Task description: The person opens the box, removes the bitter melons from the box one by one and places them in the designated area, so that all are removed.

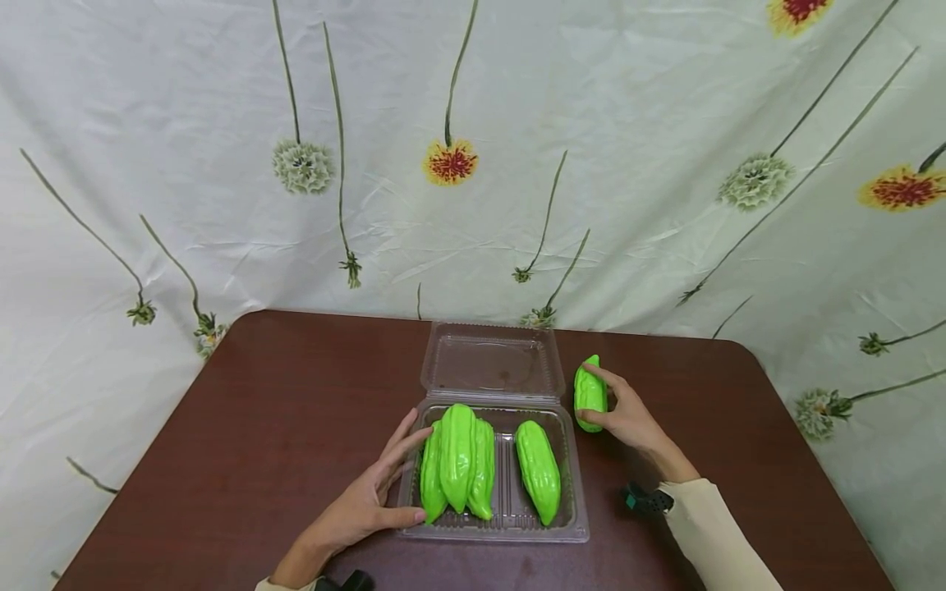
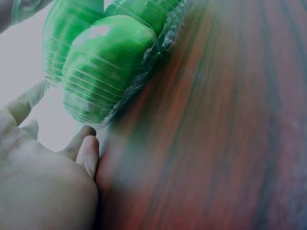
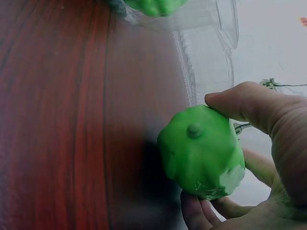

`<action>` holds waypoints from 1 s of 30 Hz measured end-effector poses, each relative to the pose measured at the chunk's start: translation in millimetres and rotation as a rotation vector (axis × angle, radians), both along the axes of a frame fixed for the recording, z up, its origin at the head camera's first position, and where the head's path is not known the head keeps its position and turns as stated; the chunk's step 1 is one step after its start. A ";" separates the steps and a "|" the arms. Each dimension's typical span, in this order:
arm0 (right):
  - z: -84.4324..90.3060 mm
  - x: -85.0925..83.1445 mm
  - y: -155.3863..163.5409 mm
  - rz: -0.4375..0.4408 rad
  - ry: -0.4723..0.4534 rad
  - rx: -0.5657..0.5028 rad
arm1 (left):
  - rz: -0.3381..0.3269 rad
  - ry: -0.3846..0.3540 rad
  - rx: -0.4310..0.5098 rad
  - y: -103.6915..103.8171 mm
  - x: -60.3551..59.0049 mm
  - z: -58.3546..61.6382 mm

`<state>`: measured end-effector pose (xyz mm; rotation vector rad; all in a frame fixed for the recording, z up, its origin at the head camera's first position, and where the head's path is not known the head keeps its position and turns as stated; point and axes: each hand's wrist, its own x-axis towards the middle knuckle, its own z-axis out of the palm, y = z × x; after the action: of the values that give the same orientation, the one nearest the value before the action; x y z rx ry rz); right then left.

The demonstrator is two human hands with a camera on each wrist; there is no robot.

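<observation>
Bitter gourd [image 1: 590, 391], glossy hollow-looking plastic (likely light, slippery), sits gripped mid-body by right hand [image 1: 628, 414], at three o'clock of clamshell tray [image 1: 576, 525]; left hand [image 1: 369, 501] rests open against its nine o'clock wall.

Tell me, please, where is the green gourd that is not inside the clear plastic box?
In the head view, the loose gourd lies on the brown table, just right of the clear box beside its hinge, gripped by the right hand.
</observation>
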<state>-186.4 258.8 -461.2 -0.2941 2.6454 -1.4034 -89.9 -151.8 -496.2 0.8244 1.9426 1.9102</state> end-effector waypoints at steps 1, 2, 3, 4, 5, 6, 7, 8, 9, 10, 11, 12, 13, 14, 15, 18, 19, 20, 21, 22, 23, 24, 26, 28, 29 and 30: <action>-1.3 -1.2 -0.2 0.002 -0.006 -0.002 | -0.001 -0.001 0.002 0.1 0.3 0.5; -2.4 -2.3 -0.4 0.003 -0.010 -0.001 | -0.001 -0.003 0.002 0.1 0.5 1.0; -3.4 -3.2 -0.4 0.002 -0.015 0.003 | 0.000 -0.004 0.003 0.0 0.7 1.5; -3.9 -4.1 -0.2 -0.001 -0.019 0.012 | 0.001 -0.004 0.003 0.1 0.9 2.1; -4.3 -4.9 -0.1 -0.006 -0.021 0.021 | 0.001 -0.006 0.003 0.2 1.1 2.7; -4.5 -5.4 0.0 -0.010 -0.025 0.027 | 0.002 -0.007 0.003 0.3 1.3 2.9; -4.6 -5.8 0.2 -0.012 -0.030 0.031 | 0.002 -0.007 0.004 0.4 1.2 2.8; -4.6 -6.1 0.4 -0.016 -0.036 0.037 | 0.001 -0.009 0.005 0.4 1.2 2.6; -4.5 -6.2 0.7 -0.020 -0.042 0.040 | 0.001 -0.010 0.006 0.4 1.1 2.2; -4.2 -6.1 0.7 -0.024 -0.045 0.038 | 0.000 -0.011 0.006 0.4 1.1 1.7; -4.2 -6.0 0.8 -0.025 -0.050 0.031 | 0.000 -0.011 0.007 0.4 1.0 1.2; -4.2 -5.9 1.1 -0.025 -0.053 0.024 | 0.000 -0.011 0.007 0.3 0.9 0.8; -4.2 -5.7 1.4 -0.023 -0.055 0.016 | 0.001 -0.009 0.006 0.2 0.7 0.6; -4.0 -5.5 1.4 -0.022 -0.055 0.008 | 0.001 -0.009 0.005 0.2 0.7 0.5; -3.8 -5.3 1.5 -0.020 -0.057 -0.003 | 0.002 -0.007 0.003 0.1 0.6 0.6; -2.8 -4.8 1.9 -0.018 -0.061 -0.020 | 0.003 -0.005 0.000 0.2 0.7 1.5; -2.4 -4.6 1.8 -0.015 -0.062 -0.022 | 0.002 -0.005 0.000 0.2 0.7 1.9; -1.8 -4.4 1.5 -0.015 -0.063 -0.022 | 0.001 -0.005 0.000 0.3 0.8 2.2; -1.6 -4.2 1.6 -0.015 -0.063 -0.020 | 0.000 -0.005 0.000 0.2 0.9 2.4; -1.6 -4.0 1.8 -0.014 -0.061 -0.017 | -0.001 -0.007 0.001 0.2 1.0 2.5; -1.5 -3.8 1.9 -0.011 -0.061 -0.017 | -0.002 -0.011 0.002 0.0 1.0 2.6; -1.3 -3.6 2.2 -0.008 -0.059 -0.014 | -0.004 -0.013 0.003 -0.1 1.0 2.5; -0.8 -3.1 2.8 -0.007 -0.055 -0.019 | -0.007 -0.017 0.004 -0.5 0.9 2.1; 0.3 -2.7 3.7 -0.006 -0.053 -0.028 | -0.009 -0.021 0.006 -0.9 0.7 1.2; 1.1 -2.6 4.2 -0.010 -0.049 -0.029 | -0.009 -0.022 0.006 -0.9 0.5 0.8; 2.0 -2.5 4.8 -0.014 -0.043 -0.026 | -0.008 -0.026 0.006 -1.0 0.4 0.4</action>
<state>-188.9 263.6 -459.3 -0.2452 2.6023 -1.4322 -89.5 -152.8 -495.8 0.8037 1.9168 1.9138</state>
